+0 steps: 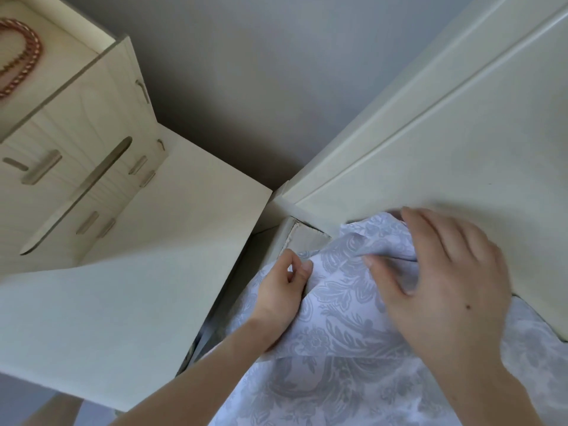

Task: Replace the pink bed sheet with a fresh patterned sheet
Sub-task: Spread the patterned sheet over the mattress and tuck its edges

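Now at the bed corner. Left hand (281, 284) is curled, thumb and forefinger pinching the edge of the white fabric sheet printed with grey flowers (338, 305). Right hand (445, 287), somewhat blurred, lies on a bunched fold of the same sheet. Its fingers are fairly straight and spread, thumb out to the side, pressing down rather than gripping. Sheet runs rumpled under both hands and back toward the wearer. Just ahead of the left hand, a bare beige mattress corner (307, 239) shows uncovered. Cream panelled headboard (430, 142) rises past the right hand's fingertips, meeting the sheet. Pale wooden bedside surface (147, 272) sits close to the left of the left hand. Beyond it stands a light wood drawer unit with bar handles (70, 155). A coppery twisted chain (27, 53) lies well apart, far left.
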Action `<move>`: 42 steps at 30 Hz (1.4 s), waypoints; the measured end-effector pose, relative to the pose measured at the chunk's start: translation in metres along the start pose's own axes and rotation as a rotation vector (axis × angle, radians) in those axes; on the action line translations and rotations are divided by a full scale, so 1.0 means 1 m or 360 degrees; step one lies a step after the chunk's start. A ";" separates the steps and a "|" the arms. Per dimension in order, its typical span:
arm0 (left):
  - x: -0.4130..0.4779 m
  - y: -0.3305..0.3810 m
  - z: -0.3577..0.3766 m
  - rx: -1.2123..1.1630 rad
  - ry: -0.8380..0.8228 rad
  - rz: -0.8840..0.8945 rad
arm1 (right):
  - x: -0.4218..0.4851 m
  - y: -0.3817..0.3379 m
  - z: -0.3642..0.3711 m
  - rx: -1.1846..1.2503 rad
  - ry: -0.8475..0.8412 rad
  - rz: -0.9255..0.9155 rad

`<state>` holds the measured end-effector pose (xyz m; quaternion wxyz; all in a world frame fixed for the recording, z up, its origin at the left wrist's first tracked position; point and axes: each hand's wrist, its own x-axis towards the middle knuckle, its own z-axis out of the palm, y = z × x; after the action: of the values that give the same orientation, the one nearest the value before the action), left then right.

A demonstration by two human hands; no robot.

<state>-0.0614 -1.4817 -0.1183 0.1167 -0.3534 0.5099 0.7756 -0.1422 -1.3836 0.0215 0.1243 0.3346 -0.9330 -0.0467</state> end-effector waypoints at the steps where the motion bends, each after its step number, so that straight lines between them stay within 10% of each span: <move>1: 0.003 -0.002 0.001 -0.0011 0.0054 -0.0029 | -0.005 0.006 0.007 0.0062 -0.0036 0.0009; 9: 0.014 -0.002 0.006 -0.0178 0.0242 -0.0347 | 0.043 0.005 0.052 0.0522 -0.0171 -0.0210; 18: 0.023 -0.010 0.004 -0.0178 0.0146 -0.0610 | 0.073 -0.045 0.083 -0.0107 -0.0531 -0.0944; 23: 0.024 0.003 0.004 -0.0555 -0.0178 -0.0987 | 0.056 -0.038 0.076 0.0218 -0.1335 -0.0938; 26: 0.030 0.008 0.001 -0.0508 -0.0363 -0.1166 | 0.065 -0.033 0.084 -0.0185 -0.2035 -0.0789; 30: 0.041 -0.010 -0.009 -0.0521 -0.0345 -0.1194 | 0.085 -0.036 0.100 -0.0429 -0.2334 -0.0582; 36: 0.006 -0.009 -0.020 -0.0062 0.0543 -0.0176 | 0.089 -0.034 0.092 -0.0408 -0.2427 -0.0381; 39: -0.043 0.006 -0.020 0.0286 0.0292 0.0500 | 0.090 -0.037 0.091 -0.0418 -0.2402 -0.0320; 42: -0.056 -0.011 -0.007 0.0839 0.0032 0.0523 | 0.091 -0.039 0.089 -0.0399 -0.2417 -0.0280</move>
<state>-0.0119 -1.4725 -0.0900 0.0724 -0.2313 0.7449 0.6216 -0.2095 -1.4711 -0.0525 -0.5166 0.2670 -0.7202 -0.3783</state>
